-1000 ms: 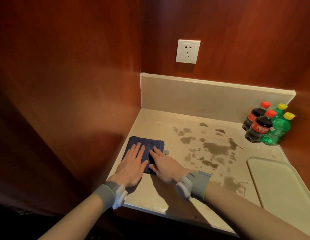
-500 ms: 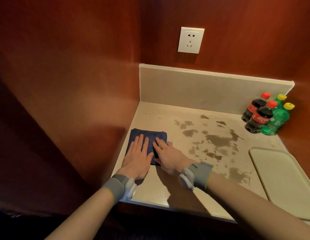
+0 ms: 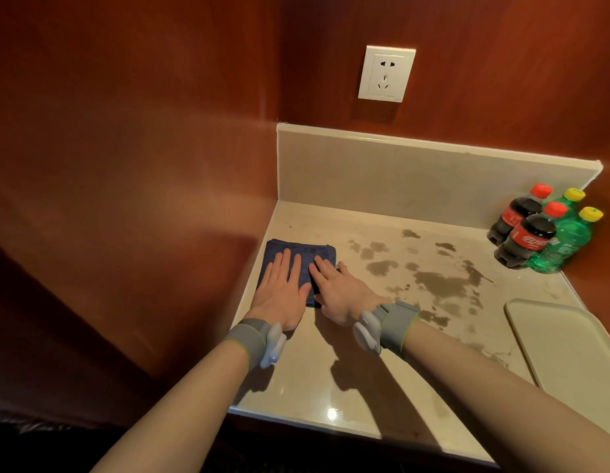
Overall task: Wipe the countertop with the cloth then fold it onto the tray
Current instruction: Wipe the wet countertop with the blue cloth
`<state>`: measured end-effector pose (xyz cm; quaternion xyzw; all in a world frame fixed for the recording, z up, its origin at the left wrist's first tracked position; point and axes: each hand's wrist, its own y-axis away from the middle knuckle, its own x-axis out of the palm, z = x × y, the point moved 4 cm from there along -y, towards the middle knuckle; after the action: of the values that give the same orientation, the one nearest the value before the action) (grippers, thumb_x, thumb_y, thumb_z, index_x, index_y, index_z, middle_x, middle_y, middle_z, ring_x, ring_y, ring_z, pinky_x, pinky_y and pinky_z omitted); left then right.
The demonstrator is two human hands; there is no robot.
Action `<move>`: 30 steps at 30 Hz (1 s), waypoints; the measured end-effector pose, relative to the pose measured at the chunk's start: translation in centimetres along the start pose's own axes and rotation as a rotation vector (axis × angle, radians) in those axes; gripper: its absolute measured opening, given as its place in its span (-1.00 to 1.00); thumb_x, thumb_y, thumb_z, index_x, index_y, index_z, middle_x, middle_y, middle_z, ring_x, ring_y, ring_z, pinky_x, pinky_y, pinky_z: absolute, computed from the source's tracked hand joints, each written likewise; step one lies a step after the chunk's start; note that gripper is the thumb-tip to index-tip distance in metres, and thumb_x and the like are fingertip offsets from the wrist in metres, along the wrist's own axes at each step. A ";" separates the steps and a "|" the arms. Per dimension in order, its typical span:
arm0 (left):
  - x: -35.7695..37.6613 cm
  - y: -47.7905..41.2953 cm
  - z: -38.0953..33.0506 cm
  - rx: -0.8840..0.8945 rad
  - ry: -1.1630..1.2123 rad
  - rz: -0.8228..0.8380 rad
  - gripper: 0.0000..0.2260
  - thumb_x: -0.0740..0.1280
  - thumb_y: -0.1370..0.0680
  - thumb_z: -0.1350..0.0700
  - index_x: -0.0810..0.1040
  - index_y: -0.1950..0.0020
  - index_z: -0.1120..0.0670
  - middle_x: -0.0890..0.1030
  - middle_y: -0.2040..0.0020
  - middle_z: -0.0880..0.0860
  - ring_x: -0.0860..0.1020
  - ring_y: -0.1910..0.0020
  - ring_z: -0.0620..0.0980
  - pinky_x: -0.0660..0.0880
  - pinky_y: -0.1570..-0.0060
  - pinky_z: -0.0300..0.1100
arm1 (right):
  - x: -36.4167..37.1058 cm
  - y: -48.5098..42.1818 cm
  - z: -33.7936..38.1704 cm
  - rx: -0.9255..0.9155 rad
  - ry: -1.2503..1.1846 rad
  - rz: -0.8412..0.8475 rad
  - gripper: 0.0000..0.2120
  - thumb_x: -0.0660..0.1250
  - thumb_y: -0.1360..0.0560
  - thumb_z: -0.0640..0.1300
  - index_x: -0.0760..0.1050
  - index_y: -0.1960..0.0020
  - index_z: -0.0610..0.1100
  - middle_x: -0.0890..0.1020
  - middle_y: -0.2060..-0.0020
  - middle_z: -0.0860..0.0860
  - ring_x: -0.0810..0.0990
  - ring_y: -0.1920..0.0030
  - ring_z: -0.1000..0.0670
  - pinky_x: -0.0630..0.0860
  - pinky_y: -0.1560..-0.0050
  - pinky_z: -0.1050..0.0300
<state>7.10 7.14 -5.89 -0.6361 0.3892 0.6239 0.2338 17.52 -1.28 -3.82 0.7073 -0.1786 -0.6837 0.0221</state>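
A folded dark blue cloth (image 3: 305, 250) lies flat on the beige countertop (image 3: 314, 377), close to the left wall. My left hand (image 3: 281, 291) rests palm down on the cloth's left half, fingers spread. My right hand (image 3: 337, 288) presses flat on its right half, thumb off the cloth's right edge. Neither hand grips the cloth. Dark wet stains (image 3: 436, 278) cover the counter's middle, right of the cloth. A pale tray (image 3: 569, 343) sits at the right edge, partly cut off by the frame.
Two cola bottles (image 3: 525, 233) and two green bottles (image 3: 569, 233) stand in the back right corner. A low backsplash (image 3: 416, 175) runs along the rear. Brown wood walls close in the left and back, with a white socket (image 3: 385, 74) above.
Both hands have slid the cloth a little away from me along the left wall. The view has shifted slightly.
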 end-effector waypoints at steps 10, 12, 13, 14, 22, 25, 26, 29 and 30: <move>-1.1 -6.0 -0.1 -0.020 0.012 -0.023 -0.40 -0.13 -0.77 -0.09 -0.26 -0.72 0.13 -0.28 -0.71 0.16 -0.25 -0.71 0.13 -0.21 -0.66 -0.01 | -1.0 -5.0 -3.9 0.024 -0.015 0.000 -0.33 0.06 -0.75 -0.02 -0.14 -0.72 -0.25 -0.09 -0.72 -0.21 -0.05 -0.72 -0.19 -0.10 -0.69 -0.15; -1.5 -7.0 0.0 -0.022 0.008 -0.020 -0.40 -0.13 -0.77 -0.09 -0.26 -0.72 0.13 -0.29 -0.71 0.16 -0.25 -0.71 0.13 -0.21 -0.66 -0.01 | -1.3 -5.6 -4.3 0.026 -0.021 -0.008 -0.33 0.05 -0.75 -0.02 -0.15 -0.72 -0.25 -0.10 -0.72 -0.20 -0.06 -0.72 -0.18 -0.12 -0.69 -0.13; -1.6 -7.6 -0.1 -0.025 0.010 -0.010 -0.41 -0.14 -0.77 -0.09 -0.26 -0.72 0.13 -0.29 -0.71 0.16 -0.25 -0.71 0.13 -0.21 -0.66 -0.01 | -1.4 -6.1 -4.6 0.028 -0.023 -0.010 -0.33 0.05 -0.75 -0.02 -0.14 -0.72 -0.25 -0.09 -0.72 -0.21 -0.06 -0.72 -0.18 -0.13 -0.69 -0.12; -1.7 -8.2 -0.1 -0.031 0.014 -0.007 -0.41 -0.14 -0.77 -0.09 -0.27 -0.72 0.13 -0.30 -0.71 0.16 -0.26 -0.71 0.12 -0.21 -0.66 -0.01 | -1.5 -6.5 -4.9 0.033 -0.017 -0.018 -0.33 0.05 -0.75 -0.02 -0.14 -0.72 -0.26 -0.09 -0.72 -0.21 -0.06 -0.72 -0.18 -0.14 -0.69 -0.12; -2.2 -11.4 -0.4 -0.050 0.022 -0.019 -0.41 -0.14 -0.78 -0.09 -0.25 -0.72 0.13 -0.29 -0.71 0.15 -0.26 -0.71 0.12 -0.23 -0.66 -0.02 | -2.1 -9.2 -7.2 0.022 -0.017 0.006 -0.33 0.04 -0.74 -0.04 -0.13 -0.72 -0.26 -0.09 -0.72 -0.21 -0.08 -0.72 -0.17 -0.13 -0.70 -0.11; -2.2 -11.9 -0.4 -0.055 0.031 -0.023 -0.41 -0.14 -0.77 -0.08 -0.25 -0.72 0.12 -0.28 -0.71 0.15 -0.25 -0.71 0.12 -0.23 -0.66 -0.01 | -2.1 -9.7 -7.5 0.018 -0.032 0.013 -0.33 0.05 -0.73 -0.05 -0.13 -0.72 -0.25 -0.09 -0.72 -0.22 -0.08 -0.72 -0.18 -0.13 -0.70 -0.11; -2.1 -12.0 -0.4 -0.058 0.028 -0.024 -0.41 -0.15 -0.77 -0.09 -0.25 -0.72 0.12 -0.28 -0.71 0.15 -0.26 -0.71 0.12 -0.23 -0.66 -0.01 | -2.1 -9.8 -7.5 0.017 -0.036 0.009 -0.33 0.06 -0.73 -0.05 -0.13 -0.72 -0.26 -0.09 -0.72 -0.22 -0.07 -0.72 -0.18 -0.13 -0.70 -0.11; -2.0 -12.1 -0.4 -0.065 0.033 -0.016 -0.41 -0.15 -0.77 -0.09 -0.25 -0.73 0.12 -0.28 -0.72 0.15 -0.25 -0.71 0.12 -0.23 -0.66 0.00 | -2.0 -9.8 -7.6 0.011 -0.035 0.005 -0.33 0.07 -0.73 -0.07 -0.13 -0.72 -0.26 -0.08 -0.72 -0.21 -0.07 -0.72 -0.17 -0.13 -0.69 -0.10; -2.1 -12.2 -0.2 -0.064 0.045 -0.009 -0.41 -0.13 -0.78 -0.09 -0.23 -0.73 0.12 -0.26 -0.72 0.15 -0.25 -0.71 0.12 -0.23 -0.66 0.00 | -2.0 -9.9 -7.6 0.013 -0.035 0.011 -0.33 0.07 -0.73 -0.07 -0.13 -0.72 -0.26 -0.09 -0.72 -0.21 -0.07 -0.72 -0.17 -0.13 -0.69 -0.10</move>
<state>17.00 14.53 -6.10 -0.6588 0.3716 0.6205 0.2072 27.09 6.91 -4.17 0.6942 -0.1874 -0.6947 0.0180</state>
